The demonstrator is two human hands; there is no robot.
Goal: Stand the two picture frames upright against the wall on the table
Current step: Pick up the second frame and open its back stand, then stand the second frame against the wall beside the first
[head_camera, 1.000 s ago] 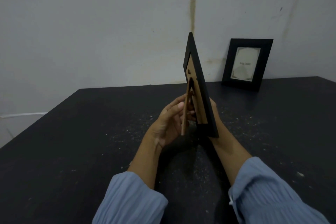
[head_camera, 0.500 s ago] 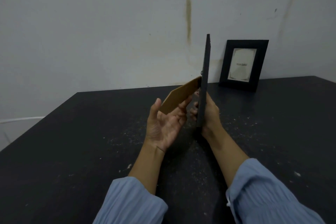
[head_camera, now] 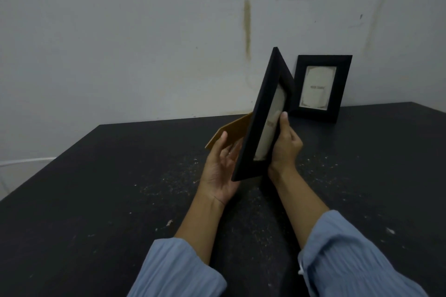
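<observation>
A black picture frame (head_camera: 259, 113) is held upright above the middle of the dark table (head_camera: 108, 188), its glass front turned to the right. Its brown cardboard stand (head_camera: 230, 132) is swung out to the left behind it. My right hand (head_camera: 286, 146) grips the frame's right edge, thumb on the glass. My left hand (head_camera: 223, 171) is at the frame's back by its lower left edge, fingers apart behind the stand. A second black picture frame (head_camera: 321, 88) stands upright at the far edge, leaning on the wall (head_camera: 144, 31).
The table is dusty with pale specks. Its left edge runs diagonally from the far corner toward me. The stained wall rises directly behind the table's far edge. A white cable (head_camera: 26, 160) runs along the wall on the left.
The held frame has turned from showing its back, through edge-on, to showing its front. The cardboard stand has swung out to the left. My left hand has opened behind it.
</observation>
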